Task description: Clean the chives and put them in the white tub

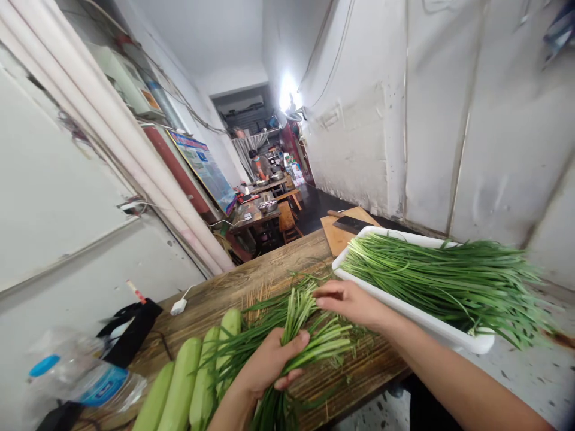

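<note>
My left hand (268, 361) is closed around a bunch of garlic chives (320, 347), thumb on top. The pale stem ends fan out to the right, and green leaves hang below and trail left. My right hand (350, 304) is at the upper stem ends, fingers curled and fingertips pinched against the stalks. Loose chives and trimmed bits lie on the wooden table (287, 261) beneath the hands. To the right, a white plastic basin (390, 298) holds a large heap of garlic chives (440, 281), leaves spilling over its far right end.
Several pale green zucchini (182, 374) lie left of my left hand. Thin tan sticks (258, 301) are behind them. Further left are a water bottle (105, 386), a black box (130, 329) and a white plug (178, 307). A knife (353, 224) rests on a cutting board (335, 238). Another person (259, 166) is far back.
</note>
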`<state>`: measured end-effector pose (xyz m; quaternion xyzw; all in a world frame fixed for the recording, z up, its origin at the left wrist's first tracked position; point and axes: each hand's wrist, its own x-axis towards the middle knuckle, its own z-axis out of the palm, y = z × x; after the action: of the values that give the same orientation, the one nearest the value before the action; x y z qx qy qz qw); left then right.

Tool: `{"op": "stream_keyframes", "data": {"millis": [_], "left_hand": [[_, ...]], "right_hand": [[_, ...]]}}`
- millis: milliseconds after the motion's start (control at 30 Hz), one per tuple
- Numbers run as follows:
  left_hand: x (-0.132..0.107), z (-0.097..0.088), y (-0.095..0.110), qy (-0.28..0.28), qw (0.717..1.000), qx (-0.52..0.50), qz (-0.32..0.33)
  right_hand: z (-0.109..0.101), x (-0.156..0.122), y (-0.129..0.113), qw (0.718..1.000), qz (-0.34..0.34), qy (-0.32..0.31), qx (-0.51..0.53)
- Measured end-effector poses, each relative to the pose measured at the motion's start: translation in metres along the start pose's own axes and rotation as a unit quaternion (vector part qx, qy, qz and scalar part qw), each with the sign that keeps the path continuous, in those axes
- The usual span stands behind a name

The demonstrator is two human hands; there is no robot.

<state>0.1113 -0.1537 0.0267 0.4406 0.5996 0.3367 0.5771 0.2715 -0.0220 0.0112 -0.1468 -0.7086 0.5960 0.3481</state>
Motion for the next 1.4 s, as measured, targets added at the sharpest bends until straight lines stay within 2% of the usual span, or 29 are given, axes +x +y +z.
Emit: {"op": "stream_keyframes", "data": {"millis": [67, 100, 167, 300, 500, 700, 767, 833, 900, 933, 1000, 1100, 1167, 1233, 1333, 1400], "left_hand": [[0.002, 0.0, -0.002, -0.009, 1.0, 0.005, -0.004], [0.002, -0.001, -0.003, -0.012, 1.0, 0.007, -0.004], [0.003, -0.001, -0.003, -0.014, 1.0, 0.007, 0.0], [0.004, 0.0, 0.0, 0.021, 1.0, -0.008, 0.008], [0.005, 0.006, 0.004, 0.065, 0.997, 0.016, 0.024], [0.001, 0.009, 0.007, 0.064, 0.998, -0.001, 0.023], [0.0, 0.008, 0.008, 0.062, 0.998, -0.001, 0.022], [0.0, 0.009, 0.007, 0.054, 0.998, 0.01, 0.029], [0.001, 0.009, 0.005, 0.062, 0.997, 0.023, 0.035], [0.001, 0.01, 0.005, 0.071, 0.996, 0.03, 0.034], [0.001, 0.011, 0.004, 0.089, 0.995, 0.04, 0.03], [-0.002, 0.01, 0.002, 0.078, 0.996, 0.029, 0.03], [-0.004, 0.007, 0.002, 0.059, 0.998, 0.003, 0.021], [-0.005, 0.005, 0.001, 0.034, 0.999, -0.024, 0.005], [-0.006, 0.003, 0.001, 0.001, 0.998, -0.057, -0.013], [-0.006, 0.003, 0.001, -0.002, 0.997, -0.07, -0.019]], "right_hand": [[0.006, 0.004, 0.002, 0.994, 0.033, -0.085, 0.064], [0.01, 0.006, 0.003, 0.99, 0.052, -0.099, 0.088], [0.015, 0.007, 0.007, 0.989, 0.073, -0.081, 0.1], [0.016, 0.001, 0.011, 0.995, 0.066, -0.036, 0.07], [0.009, -0.007, 0.009, 0.998, 0.052, 0.019, 0.038], [-0.006, -0.008, 0.004, 0.997, 0.035, 0.073, 0.018], [-0.008, -0.007, -0.001, 0.998, 0.011, 0.054, -0.025], [-0.006, -0.005, -0.006, 0.997, -0.004, -0.01, -0.07], [-0.002, -0.003, -0.008, 0.993, 0.004, -0.069, -0.094], [0.0, -0.002, -0.008, 0.993, 0.013, -0.076, -0.092], [0.0, 0.0, -0.006, 0.997, 0.039, -0.032, -0.055], [-0.009, 0.0, -0.002, 0.988, 0.075, 0.13, 0.026], [-0.016, -0.001, -0.003, 0.977, 0.092, 0.192, 0.033], [-0.019, -0.002, -0.008, 0.982, 0.088, 0.165, 0.0], [-0.013, -0.004, -0.018, 0.996, 0.062, 0.036, -0.048], [-0.007, -0.003, -0.022, 0.995, 0.071, -0.036, -0.055]]}}
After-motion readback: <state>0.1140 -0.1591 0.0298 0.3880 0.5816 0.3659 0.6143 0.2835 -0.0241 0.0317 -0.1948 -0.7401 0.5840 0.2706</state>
